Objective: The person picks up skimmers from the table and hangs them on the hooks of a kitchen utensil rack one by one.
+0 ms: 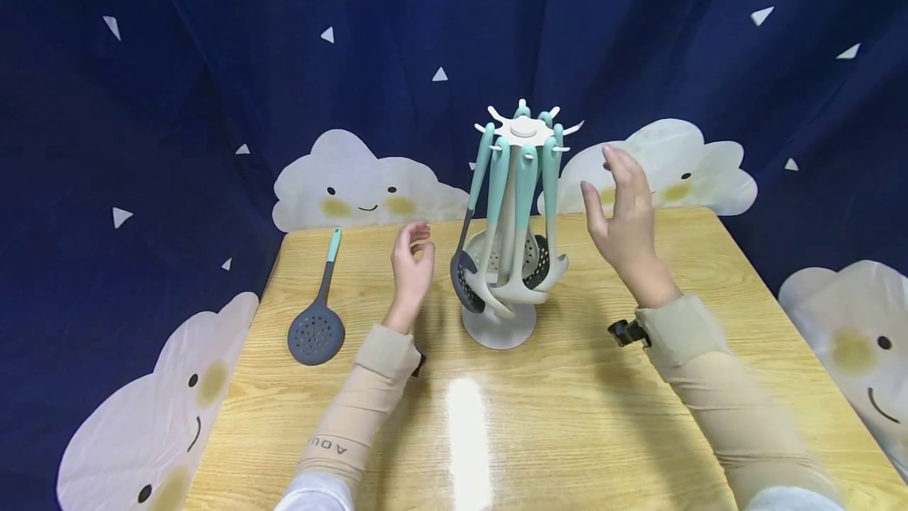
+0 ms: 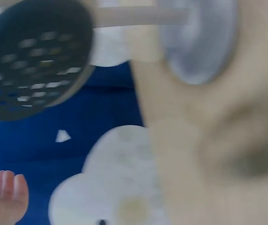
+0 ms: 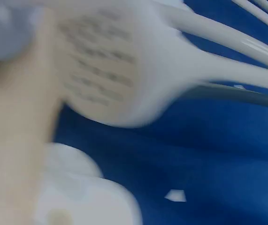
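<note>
A white rotating utensil rack [image 1: 523, 129] stands upright near the back of the table, hung with several mint-handled utensils. On its left side hangs a dark grey perforated ladle [image 1: 466, 282], which looms blurred in the left wrist view. My left hand [image 1: 413, 266], fingers loosely bent, is held left of the rack and apart from it, with nothing in it. To the rack's right my right hand [image 1: 626, 215] is raised with fingers spread, also holding nothing. The right wrist view shows a pale slotted utensil [image 3: 176, 70] close up, but not the hand.
A dark grey skimmer [image 1: 316, 333] with a mint handle lies flat on the left of the wooden table [image 1: 567, 432]. Behind the table hangs a dark blue curtain [image 1: 397, 14] with white triangles and smiling clouds.
</note>
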`<action>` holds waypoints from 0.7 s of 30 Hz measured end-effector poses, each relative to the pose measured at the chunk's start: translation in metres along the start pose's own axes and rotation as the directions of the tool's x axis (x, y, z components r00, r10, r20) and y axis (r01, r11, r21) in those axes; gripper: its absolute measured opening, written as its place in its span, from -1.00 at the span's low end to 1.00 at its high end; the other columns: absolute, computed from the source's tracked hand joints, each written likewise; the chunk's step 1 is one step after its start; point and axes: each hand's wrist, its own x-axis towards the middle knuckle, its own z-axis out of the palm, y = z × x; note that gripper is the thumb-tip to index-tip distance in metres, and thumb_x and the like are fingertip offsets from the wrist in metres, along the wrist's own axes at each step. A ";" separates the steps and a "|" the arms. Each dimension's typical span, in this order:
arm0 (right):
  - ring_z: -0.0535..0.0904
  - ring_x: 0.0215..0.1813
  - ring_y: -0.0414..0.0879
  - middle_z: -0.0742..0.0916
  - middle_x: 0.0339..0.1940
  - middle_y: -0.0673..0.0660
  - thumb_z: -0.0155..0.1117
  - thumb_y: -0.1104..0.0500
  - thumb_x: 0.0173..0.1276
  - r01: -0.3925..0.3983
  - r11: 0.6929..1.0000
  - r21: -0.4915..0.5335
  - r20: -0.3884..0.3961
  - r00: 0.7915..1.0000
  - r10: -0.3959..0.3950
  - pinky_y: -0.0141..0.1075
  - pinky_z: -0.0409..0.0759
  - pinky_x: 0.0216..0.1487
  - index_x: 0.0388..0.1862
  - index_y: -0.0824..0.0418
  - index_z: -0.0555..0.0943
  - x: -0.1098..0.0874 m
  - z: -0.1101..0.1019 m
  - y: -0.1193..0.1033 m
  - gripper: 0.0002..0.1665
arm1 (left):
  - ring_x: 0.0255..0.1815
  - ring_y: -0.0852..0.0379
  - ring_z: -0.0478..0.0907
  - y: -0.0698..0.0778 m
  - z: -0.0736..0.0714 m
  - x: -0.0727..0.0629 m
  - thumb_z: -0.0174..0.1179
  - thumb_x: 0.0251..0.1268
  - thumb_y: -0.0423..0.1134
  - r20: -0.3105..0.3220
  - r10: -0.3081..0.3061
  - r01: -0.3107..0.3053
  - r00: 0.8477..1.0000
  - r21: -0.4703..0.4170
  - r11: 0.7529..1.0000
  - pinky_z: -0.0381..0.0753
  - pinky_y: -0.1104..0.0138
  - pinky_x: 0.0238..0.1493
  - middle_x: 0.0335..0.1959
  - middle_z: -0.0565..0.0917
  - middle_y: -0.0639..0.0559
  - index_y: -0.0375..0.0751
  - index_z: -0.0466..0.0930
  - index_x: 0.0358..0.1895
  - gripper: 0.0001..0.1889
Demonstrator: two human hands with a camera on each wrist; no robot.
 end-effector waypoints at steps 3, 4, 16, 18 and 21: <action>0.38 0.08 0.19 0.44 0.13 0.32 0.10 0.26 0.29 -0.127 0.992 0.008 0.018 0.992 0.127 -0.12 0.33 0.15 0.25 0.29 0.23 -0.036 0.005 0.013 -0.44 | -0.09 -0.22 0.46 -0.028 0.002 -0.006 -0.06 0.01 -0.65 0.036 -0.122 0.120 0.992 0.051 0.992 0.50 0.06 -0.08 -0.12 0.49 -0.40 -0.58 0.38 -0.05 -0.66; 0.36 0.10 0.19 0.42 0.13 0.32 0.09 0.27 0.29 -0.174 0.985 0.009 0.035 0.984 0.173 -0.10 0.32 0.14 0.27 0.30 0.20 -0.048 0.007 0.016 -0.42 | -0.09 -0.20 0.46 -0.038 0.003 -0.008 -0.04 0.02 -0.63 0.046 -0.155 0.152 0.987 0.066 0.986 0.50 0.08 -0.07 -0.11 0.50 -0.38 -0.56 0.39 -0.04 -0.66; 0.29 0.14 0.25 0.35 0.13 0.43 0.10 0.40 0.18 -0.674 0.731 -0.103 0.349 0.664 0.661 0.04 0.31 0.13 0.26 0.48 0.15 -0.167 0.020 0.019 -0.34 | 0.01 -0.14 0.46 -0.097 0.016 -0.031 0.02 0.14 -0.53 0.345 -0.444 0.368 0.827 0.264 0.891 0.49 0.22 0.02 -0.02 0.50 -0.31 -0.50 0.35 0.10 -0.60; 0.28 0.16 0.29 0.33 0.15 0.45 0.11 0.39 0.16 -0.721 0.677 -0.143 0.430 0.571 0.699 0.06 0.29 0.16 0.27 0.51 0.13 -0.178 0.023 0.016 -0.30 | 0.06 -0.17 0.45 -0.103 0.019 -0.033 0.05 0.15 -0.51 0.402 -0.459 0.368 0.792 0.286 0.885 0.47 0.19 0.07 0.01 0.50 -0.32 -0.49 0.36 0.11 -0.60; 0.23 0.22 0.33 0.28 0.20 0.48 0.13 0.32 0.14 -0.754 0.617 -0.224 0.547 0.427 0.720 0.09 0.24 0.22 0.30 0.53 0.06 -0.192 0.029 0.010 -0.21 | 0.14 -0.17 0.42 -0.115 0.021 -0.037 0.08 0.18 -0.45 0.482 -0.412 0.297 0.773 0.299 0.907 0.39 0.12 0.15 0.07 0.50 -0.29 -0.40 0.41 0.12 -0.60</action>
